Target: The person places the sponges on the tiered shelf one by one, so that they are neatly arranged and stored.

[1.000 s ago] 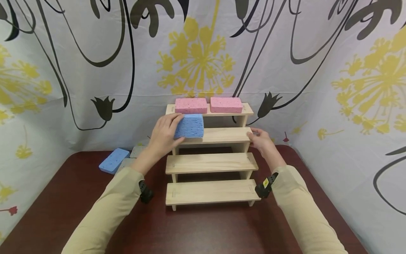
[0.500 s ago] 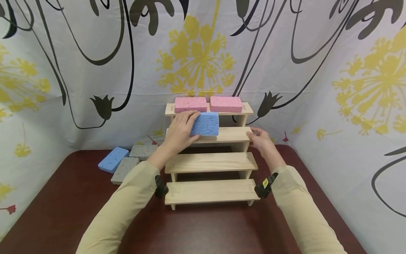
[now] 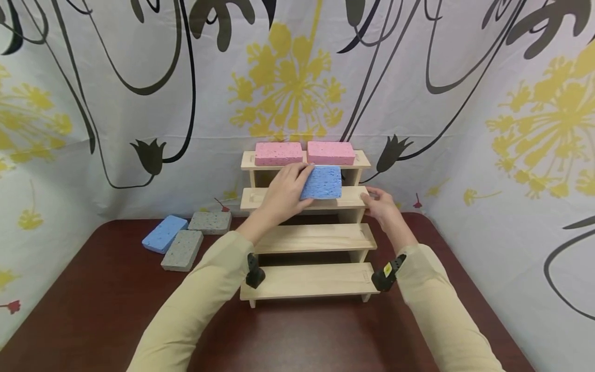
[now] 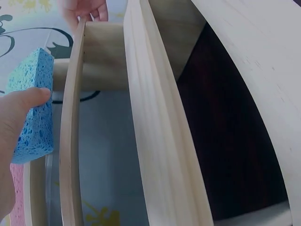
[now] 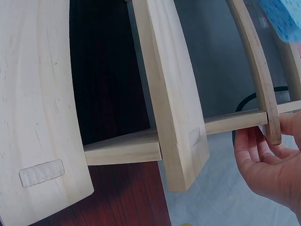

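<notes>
My left hand (image 3: 284, 192) pinches a blue sponge (image 3: 324, 182) by its left side, in front of the right half of the second-highest step of a wooden tiered shelf (image 3: 309, 237). In the left wrist view the thumb presses on the edge of the blue sponge (image 4: 40, 122), whose far side is hidden. At the right end of that same step, my right hand (image 3: 382, 206) grips the board. The right wrist view shows this hand (image 5: 273, 174) with its fingers under the board end (image 5: 272, 129). Two pink sponges (image 3: 279, 154) lie side by side on the top step.
On the dark red table (image 3: 93, 305), left of the shelf, lie another blue sponge (image 3: 165, 234) and two grey sponges (image 3: 210, 222), close together. A patterned cloth (image 3: 204, 93) hangs behind and at both sides. Black wrist cameras (image 3: 254, 271) sit near the lower steps.
My left hand has carried the blue sponge rightward along the second-highest step, uncovering the grey sponges and the step's left end. The right hand has stayed at the board end.
</notes>
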Tool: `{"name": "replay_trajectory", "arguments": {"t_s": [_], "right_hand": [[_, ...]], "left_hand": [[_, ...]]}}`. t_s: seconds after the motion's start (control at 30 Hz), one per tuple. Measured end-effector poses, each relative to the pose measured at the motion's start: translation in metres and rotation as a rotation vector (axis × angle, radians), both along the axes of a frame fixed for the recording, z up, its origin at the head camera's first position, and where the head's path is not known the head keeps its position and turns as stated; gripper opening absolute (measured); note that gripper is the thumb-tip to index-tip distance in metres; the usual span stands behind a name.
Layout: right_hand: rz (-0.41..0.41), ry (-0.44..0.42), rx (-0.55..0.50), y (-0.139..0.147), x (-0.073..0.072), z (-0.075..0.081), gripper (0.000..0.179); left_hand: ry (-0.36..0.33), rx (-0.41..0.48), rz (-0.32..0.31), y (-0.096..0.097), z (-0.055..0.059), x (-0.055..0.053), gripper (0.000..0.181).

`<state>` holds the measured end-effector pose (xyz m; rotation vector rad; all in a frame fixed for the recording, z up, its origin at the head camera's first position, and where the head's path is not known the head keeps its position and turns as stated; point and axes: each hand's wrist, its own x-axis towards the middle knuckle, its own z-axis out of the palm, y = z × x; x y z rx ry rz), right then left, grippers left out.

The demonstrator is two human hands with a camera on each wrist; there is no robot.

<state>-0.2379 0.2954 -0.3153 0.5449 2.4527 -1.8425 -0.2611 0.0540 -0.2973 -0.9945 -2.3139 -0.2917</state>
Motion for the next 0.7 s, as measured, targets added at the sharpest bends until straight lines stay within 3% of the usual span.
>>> {"name": "replay_trajectory", "arguments": {"t_s": [0.27, 0.5, 0.7], "right_hand": [[0.008, -0.008, 0.004, -0.002, -0.001, -0.001, 0.053], [0.007, -0.005, 0.009, 0.000, -0.002, -0.002, 0.052], [0.001, 0.007, 0.015, 0.001, -0.001, -0.002, 0.050]], "left_hand": [[-0.128, -0.039, -0.027, 0.021, 0.006, -0.001, 0.076], [-0.247, -0.121, -0.069, 0.034, 0.008, -0.003, 0.059], [-0.351, -0.169, -0.075, 0.040, 0.009, -0.006, 0.055]]}}
